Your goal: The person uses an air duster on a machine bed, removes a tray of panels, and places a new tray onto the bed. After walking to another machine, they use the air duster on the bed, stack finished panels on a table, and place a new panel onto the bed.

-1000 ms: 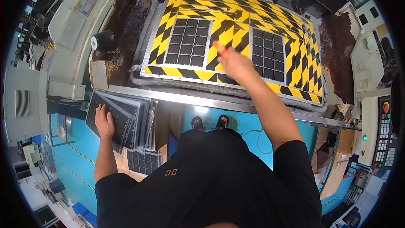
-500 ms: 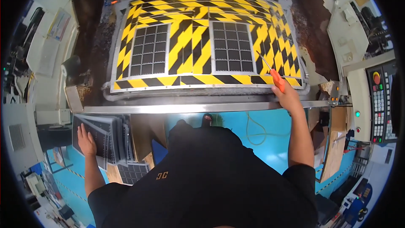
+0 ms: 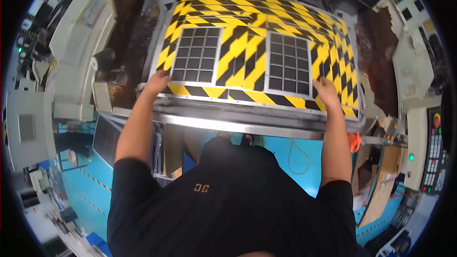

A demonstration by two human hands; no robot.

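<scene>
Two dark grid panels in pale frames, the left panel (image 3: 194,57) and the right panel (image 3: 289,62), lie on a bed (image 3: 240,69) covered in yellow and black stripes. My left hand (image 3: 157,84) is at the lower left corner of the left panel, its fingers curled in. Beside the right panel's right edge is my right hand (image 3: 326,93), fingers bent together. What either set of fingertips grips, if anything, cannot be made out. An orange-handled tool (image 3: 354,142) is at the metal rail, right of my right forearm; its shaft is not visible.
The metal rail (image 3: 223,126) crosses between my body and the bed. Low on the left, a stack of dark panels (image 3: 105,139) leans partly behind my left arm. A control panel with buttons (image 3: 433,147) stands at the far right, and a wooden board (image 3: 381,181) below it.
My left hand has left the panel stack and come up to the bed. My right hand has let go of the orange-handled tool, now at the rail. The view has turned slightly.
</scene>
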